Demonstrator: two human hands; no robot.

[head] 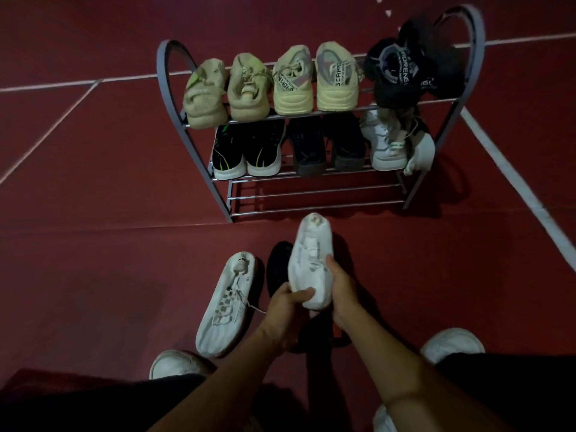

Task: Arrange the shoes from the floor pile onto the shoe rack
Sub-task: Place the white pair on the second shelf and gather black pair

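Dim light over a dark red floor (93, 244) crossed by thin white lines (514, 182).

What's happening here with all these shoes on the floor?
A person is tidying shoes onto a metal shoe rack. Both hands, left hand and right hand, hold one white sneaker above the red floor. Its likely partner, another white sneaker, lies on the floor beside a dark shoe. The rack's top and middle shelves are full; the bottom shelf holds nothing, so the held sneaker probably goes there.
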